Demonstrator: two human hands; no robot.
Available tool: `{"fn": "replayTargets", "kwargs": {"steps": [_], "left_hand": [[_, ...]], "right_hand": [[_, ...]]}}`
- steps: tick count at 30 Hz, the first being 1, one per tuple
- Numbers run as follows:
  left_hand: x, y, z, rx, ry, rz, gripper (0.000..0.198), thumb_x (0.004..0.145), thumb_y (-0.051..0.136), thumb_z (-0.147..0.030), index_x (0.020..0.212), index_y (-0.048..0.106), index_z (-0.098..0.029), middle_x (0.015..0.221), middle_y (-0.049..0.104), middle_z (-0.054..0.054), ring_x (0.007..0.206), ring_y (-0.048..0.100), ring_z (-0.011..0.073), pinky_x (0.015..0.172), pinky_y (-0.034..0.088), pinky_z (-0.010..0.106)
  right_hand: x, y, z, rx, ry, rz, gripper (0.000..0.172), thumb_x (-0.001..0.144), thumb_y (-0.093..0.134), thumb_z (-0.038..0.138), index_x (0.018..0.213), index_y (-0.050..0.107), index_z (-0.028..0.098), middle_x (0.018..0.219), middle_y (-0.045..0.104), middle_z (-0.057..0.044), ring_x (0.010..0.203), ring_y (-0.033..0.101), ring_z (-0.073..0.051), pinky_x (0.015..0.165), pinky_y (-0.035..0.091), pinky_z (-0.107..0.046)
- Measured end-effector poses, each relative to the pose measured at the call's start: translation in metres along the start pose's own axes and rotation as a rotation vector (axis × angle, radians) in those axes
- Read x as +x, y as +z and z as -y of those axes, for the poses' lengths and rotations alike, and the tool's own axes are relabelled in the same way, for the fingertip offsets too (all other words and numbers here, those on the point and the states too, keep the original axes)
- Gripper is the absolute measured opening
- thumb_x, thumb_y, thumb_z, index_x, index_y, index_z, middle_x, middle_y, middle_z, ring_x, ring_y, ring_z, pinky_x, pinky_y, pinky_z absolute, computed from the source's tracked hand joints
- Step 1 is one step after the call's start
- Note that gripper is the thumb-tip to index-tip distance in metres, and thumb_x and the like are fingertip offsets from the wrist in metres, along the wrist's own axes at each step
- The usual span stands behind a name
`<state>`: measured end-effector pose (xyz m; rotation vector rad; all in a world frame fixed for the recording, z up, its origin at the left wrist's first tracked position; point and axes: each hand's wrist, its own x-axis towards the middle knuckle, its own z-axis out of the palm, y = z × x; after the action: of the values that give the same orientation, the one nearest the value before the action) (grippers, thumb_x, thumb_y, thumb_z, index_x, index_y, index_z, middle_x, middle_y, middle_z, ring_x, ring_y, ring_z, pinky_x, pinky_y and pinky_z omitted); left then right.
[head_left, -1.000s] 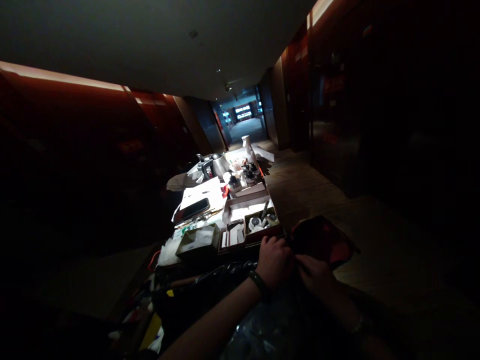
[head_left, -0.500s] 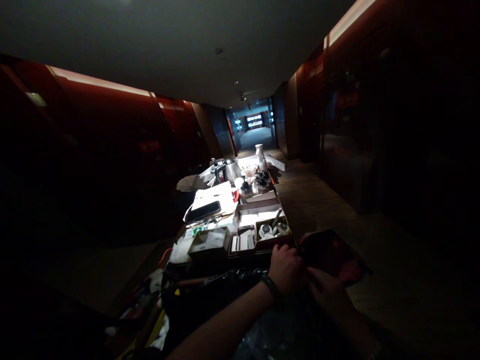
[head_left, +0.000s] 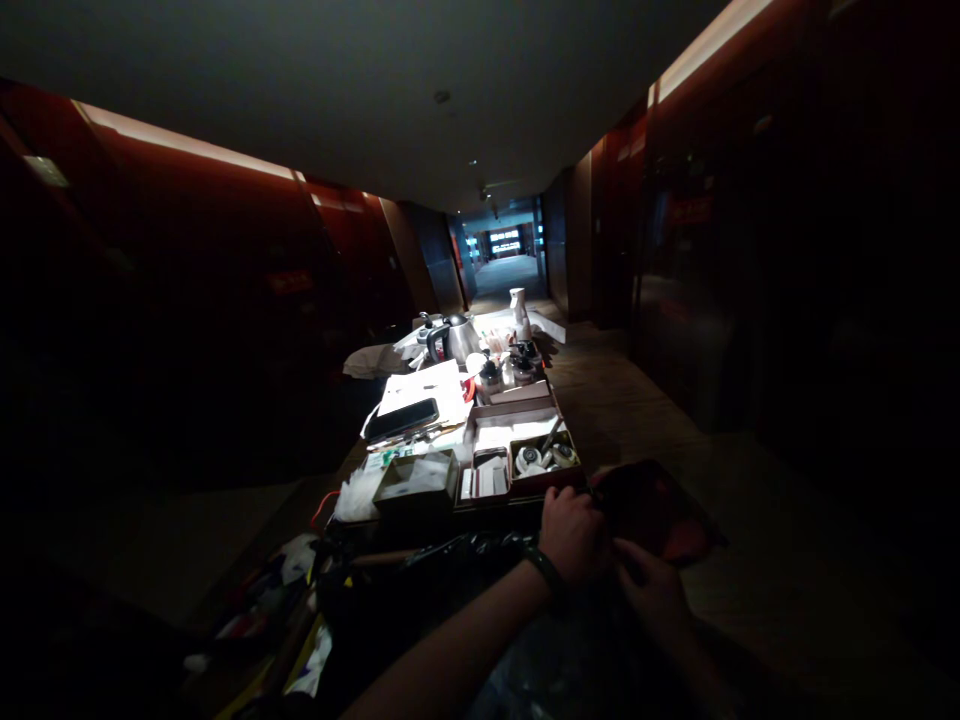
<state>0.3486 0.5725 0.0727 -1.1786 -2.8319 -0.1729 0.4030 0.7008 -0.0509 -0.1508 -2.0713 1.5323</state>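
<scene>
Shift since earlier frame: both hands sit a touch lower and closer together than half a second ago; cart top and corridor look unchanged apart from a small camera swing.
Black plastic bag point(head_left: 465, 560): nearest, crumpled and glossy, spread under the left forearm and running to the cart's near edge.
Left hand point(head_left: 574, 530): knuckles up, fingers curled tight into a fist at the near edge of the dark red pouch; dark wristband point(head_left: 546, 572) just behind it. Too dim to tell whether the fist has the pouch's edge or the bag.
Right hand point(head_left: 651, 590): just beside the left, fingers bent inward toward the same spot; grip is lost in shadow, cannot tell how far closed.
Dark red pouch point(head_left: 652, 505): lies flat-ish at the right of the cart, touching both hands' fingertips, beyond the knuckles.
Divided tray point(head_left: 517, 460): directly past the left hand; small round white items in its right compartment.
Green box point(head_left: 416, 480): left of the tray, open, pale paper inside.
Phone point(head_left: 401, 418): dark slab lying on white sheets, mid-cart.
Kettle point(head_left: 454, 338): far end of cart, among small jars.
White bottle point(head_left: 517, 305): upright, farthest item.
Corridor: dark red walls, lit opening far off.
</scene>
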Motion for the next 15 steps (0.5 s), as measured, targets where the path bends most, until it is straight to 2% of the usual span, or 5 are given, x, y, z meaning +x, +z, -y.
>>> {"fn": "replayTargets", "kwargs": {"steps": [4, 7, 9, 11, 15], "left_hand": [[0.0, -0.001, -0.002, 0.043, -0.004, -0.002, 0.026, 0.081, 0.051, -0.035, 0.086, 0.069, -0.016, 0.097, 0.066, 0.009, 0.1, 0.054, 0.0292, 0.089, 0.04, 0.051], [-0.001, -0.002, -0.005, 0.086, -0.012, 0.005, 0.027, 0.084, 0.047, -0.03, 0.092, 0.067, -0.012, 0.102, 0.065, 0.012, 0.104, 0.055, 0.0298, 0.094, 0.038, 0.051], [-0.001, -0.003, -0.005, 0.104, -0.015, 0.006, 0.026, 0.085, 0.046, -0.028, 0.092, 0.066, -0.012, 0.102, 0.065, 0.012, 0.103, 0.055, 0.0296, 0.095, 0.038, 0.05], [-0.001, -0.005, -0.004, 0.109, -0.006, 0.009, 0.025, 0.086, 0.046, -0.027, 0.089, 0.067, -0.014, 0.099, 0.065, 0.011, 0.101, 0.055, 0.0286, 0.092, 0.039, 0.048], [0.001, -0.009, -0.002, 0.073, 0.035, 0.023, 0.024, 0.086, 0.047, -0.028, 0.086, 0.07, -0.022, 0.097, 0.066, 0.006, 0.097, 0.055, 0.0273, 0.084, 0.038, 0.046]], "right_hand": [[0.006, 0.003, -0.001, 0.099, 0.166, -0.029, 0.036, 0.065, 0.06, 0.05, 0.078, 0.076, 0.02, 0.084, 0.075, -0.011, 0.079, 0.07, -0.028, 0.08, 0.056, -0.043], [0.003, 0.014, -0.007, 0.361, 0.364, -0.092, 0.045, 0.056, 0.069, 0.056, 0.078, 0.075, 0.018, 0.083, 0.075, -0.011, 0.078, 0.069, -0.028, 0.076, 0.055, -0.042], [-0.001, 0.02, -0.008, 0.522, 0.427, -0.126, 0.049, 0.055, 0.072, 0.057, 0.081, 0.074, 0.016, 0.081, 0.074, -0.011, 0.075, 0.067, -0.026, 0.071, 0.055, -0.04], [-0.003, 0.02, -0.004, 0.551, 0.384, -0.106, 0.044, 0.06, 0.071, 0.052, 0.085, 0.073, 0.016, 0.084, 0.074, -0.011, 0.076, 0.067, -0.025, 0.071, 0.055, -0.038], [0.002, 0.005, 0.015, 0.283, 0.104, 0.021, 0.024, 0.073, 0.063, 0.035, 0.087, 0.072, 0.019, 0.09, 0.072, -0.008, 0.085, 0.065, -0.022, 0.081, 0.051, -0.037]]}}
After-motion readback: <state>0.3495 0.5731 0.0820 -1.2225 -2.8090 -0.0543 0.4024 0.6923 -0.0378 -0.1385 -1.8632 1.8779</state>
